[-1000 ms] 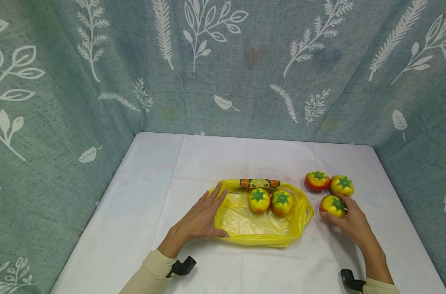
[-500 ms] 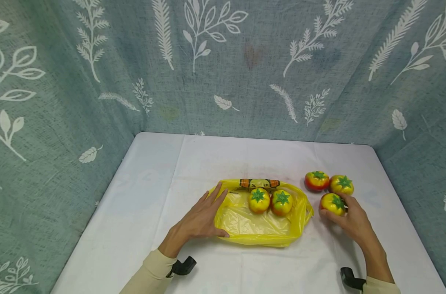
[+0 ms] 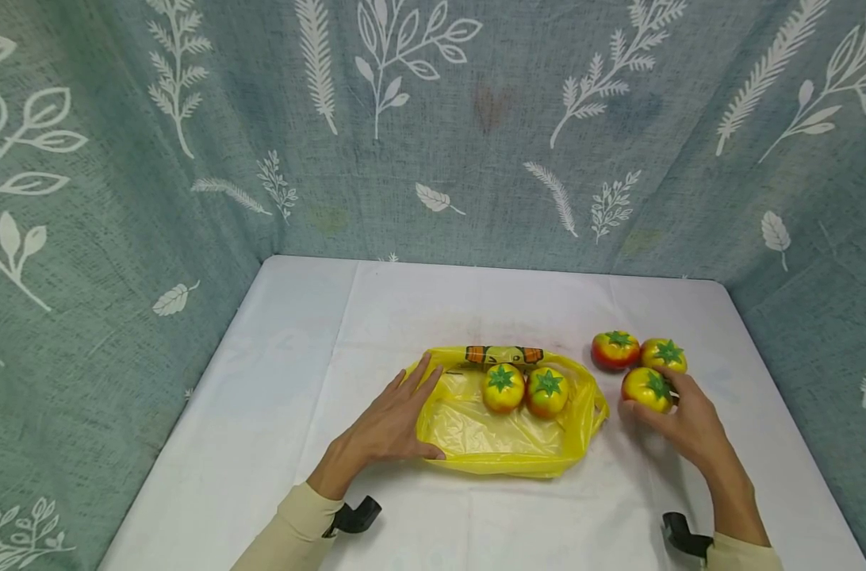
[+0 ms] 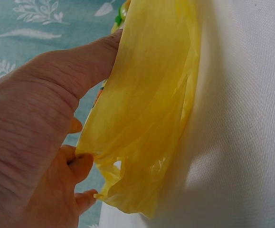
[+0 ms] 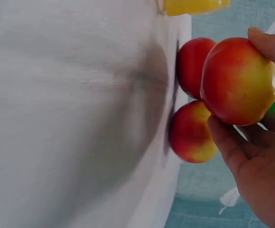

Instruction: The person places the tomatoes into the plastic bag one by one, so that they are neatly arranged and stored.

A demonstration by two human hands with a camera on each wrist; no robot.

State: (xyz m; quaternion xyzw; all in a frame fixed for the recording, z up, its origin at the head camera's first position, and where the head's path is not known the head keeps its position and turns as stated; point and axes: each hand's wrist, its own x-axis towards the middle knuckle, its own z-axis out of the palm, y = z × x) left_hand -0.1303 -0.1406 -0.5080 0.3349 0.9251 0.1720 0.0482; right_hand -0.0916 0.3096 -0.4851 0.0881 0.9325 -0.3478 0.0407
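Note:
A yellow plastic bag (image 3: 490,466) lies with its mouth spread on the white table, two yellow-red tomatoes with green star-shaped tops inside it, one tomato (image 3: 503,388) left of the other (image 3: 548,392). My left hand (image 3: 386,424) holds the bag's left rim, its thumb tucked behind the bag wall (image 4: 146,95) in the left wrist view. To the right of the bag, my right hand (image 3: 683,420) grips another tomato (image 5: 237,80) between thumb and fingers, raised off the table in the right wrist view. Just behind it sit a red-sided tomato (image 3: 615,351) and a yellower tomato (image 3: 664,355).
The table (image 3: 312,317) has a white cloth cover. Blue-green curtains (image 3: 433,159) with white leaf prints enclose its back and both sides. A dark curved device (image 3: 357,515) sits at the left wrist and a similar device (image 3: 684,536) at the right.
My right hand has lifted the tomato slightly and shifted a little away from me. The left hand and the bag hold still.

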